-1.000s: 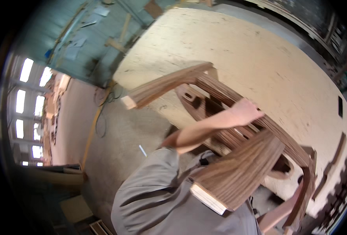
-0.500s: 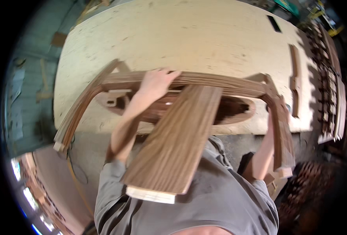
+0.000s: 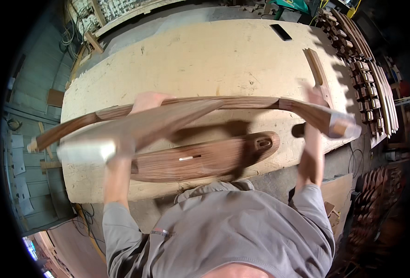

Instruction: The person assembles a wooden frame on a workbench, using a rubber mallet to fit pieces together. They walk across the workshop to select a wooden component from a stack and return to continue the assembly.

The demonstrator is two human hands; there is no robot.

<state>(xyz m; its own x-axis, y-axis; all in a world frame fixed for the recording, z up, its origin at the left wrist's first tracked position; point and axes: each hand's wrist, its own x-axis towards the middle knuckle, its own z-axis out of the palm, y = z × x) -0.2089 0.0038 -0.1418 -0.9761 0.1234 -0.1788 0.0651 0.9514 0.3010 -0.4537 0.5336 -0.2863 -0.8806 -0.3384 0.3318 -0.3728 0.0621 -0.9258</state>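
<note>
A curved brown wooden frame (image 3: pixel 251 103), built of a long rail with bent side arms, is raised over the workbench (image 3: pixel 191 60). A broad flat board (image 3: pixel 154 123) projects from its middle toward me, blurred at its pale end. My left hand (image 3: pixel 151 100) is closed over the rail, left of centre, with its forearm passing under the board. By the frame's right arm is my right hand (image 3: pixel 313 95), its fingers smeared by motion, so their grip is unclear. Below the frame, a long wooden panel (image 3: pixel 205 160) with rounded ends and slots lies flat on the bench.
A shaped wooden strip (image 3: pixel 317 67) and a black phone (image 3: pixel 280 32) lie on the bench's right side. Stacked wooden parts (image 3: pixel 365 83) line its right edge. Cables (image 3: pixel 77 222) hang at the lower left, and more wooden pieces (image 3: pixel 381 204) are piled at the lower right.
The frame has tilted and swung, its broad board moving left and up, its right arm rising. The slotted panel has come into fuller view. Both hands have shifted with the frame, and my view has turned.
</note>
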